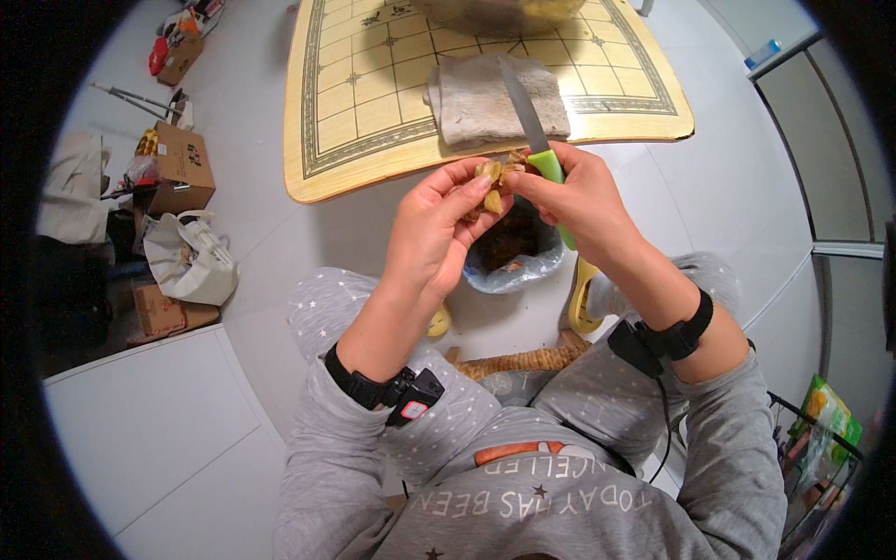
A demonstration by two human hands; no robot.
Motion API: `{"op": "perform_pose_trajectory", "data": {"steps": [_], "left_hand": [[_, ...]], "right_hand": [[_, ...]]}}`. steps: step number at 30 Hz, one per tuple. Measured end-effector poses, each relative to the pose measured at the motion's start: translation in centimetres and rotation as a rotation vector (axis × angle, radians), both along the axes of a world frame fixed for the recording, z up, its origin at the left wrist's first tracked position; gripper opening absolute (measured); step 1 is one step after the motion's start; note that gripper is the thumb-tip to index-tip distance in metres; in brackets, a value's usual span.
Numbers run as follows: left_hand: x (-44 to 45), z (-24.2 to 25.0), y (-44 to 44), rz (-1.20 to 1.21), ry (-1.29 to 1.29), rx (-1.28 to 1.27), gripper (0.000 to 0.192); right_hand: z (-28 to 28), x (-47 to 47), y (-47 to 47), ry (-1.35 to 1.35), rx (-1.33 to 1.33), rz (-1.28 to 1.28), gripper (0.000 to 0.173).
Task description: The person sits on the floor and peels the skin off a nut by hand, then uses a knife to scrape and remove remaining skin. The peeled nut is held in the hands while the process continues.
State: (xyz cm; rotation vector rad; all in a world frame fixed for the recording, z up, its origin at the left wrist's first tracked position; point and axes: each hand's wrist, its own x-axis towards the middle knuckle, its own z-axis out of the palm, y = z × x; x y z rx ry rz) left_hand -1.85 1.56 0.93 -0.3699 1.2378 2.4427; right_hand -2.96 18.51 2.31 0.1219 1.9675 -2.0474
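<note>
My left hand (448,203) holds a small yellowish-brown piece of food (488,170) between thumb and fingers; its exact kind I cannot tell. Another pale yellow piece (494,202) rests against those fingers. My right hand (574,192) pinches the brownish part of the food and also keeps a knife with a green handle (548,166) in its grip, the blade (523,105) pointing away over a folded cloth (490,105). Below both hands stands a bin lined with a clear plastic bag (514,276), with dark scraps inside.
A yellow low table (371,157) with a printed grid carries the cloth and a large bowl (497,17) at its far side. Cardboard boxes (185,168) and a white bag (189,259) stand on the floor at left. White cabinets (175,427) are at lower left.
</note>
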Motion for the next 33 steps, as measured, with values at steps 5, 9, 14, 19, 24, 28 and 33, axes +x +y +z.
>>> {"op": "perform_pose_trajectory", "data": {"steps": [5,9,14,19,24,28,33], "left_hand": [[0.2,-0.1,0.0,-0.030,-0.007,0.025,0.024],[0.1,-0.4,-0.3,-0.038,0.030,0.093,0.027],[0.0,-0.2,-0.4,-0.005,0.028,0.084,0.027],[0.1,0.0,-0.7,0.021,0.023,0.059,0.024],[0.1,-0.2,-1.5,0.036,0.030,0.074,0.025],[0.1,-0.4,-2.0,0.005,0.014,0.067,0.026],[0.2,-0.4,-2.1,-0.036,0.000,0.038,0.027]], "right_hand": [[-0.3,-0.2,0.0,-0.062,-0.072,0.042,0.011],[-0.5,-0.2,0.4,-0.185,-0.211,0.081,0.011],[-0.3,0.0,0.7,-0.167,-0.198,0.047,0.013],[0.0,0.6,1.0,-0.024,0.009,0.070,0.018],[0.1,1.1,1.8,-0.002,0.226,0.162,0.019],[-0.3,1.3,1.9,0.026,0.266,0.175,0.025],[-1.0,1.1,1.9,0.147,0.310,0.184,0.027]]}}
